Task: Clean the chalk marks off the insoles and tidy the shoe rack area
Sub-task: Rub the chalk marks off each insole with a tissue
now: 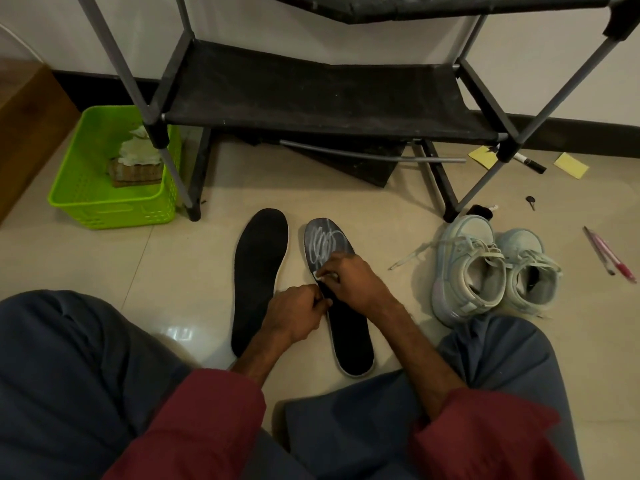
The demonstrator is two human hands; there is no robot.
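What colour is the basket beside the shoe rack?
Bright lime green basket, seen in the head view.

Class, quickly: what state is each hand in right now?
Left hand: closed, pinching the edge of the marked insole.
Right hand: closed, holding a small white piece against it.

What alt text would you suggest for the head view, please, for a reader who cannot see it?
A right hand presses a small white piece onto a chalk-scribbled black insole on the floor, the left hand holding its edge; a plain black insole lies alongside.
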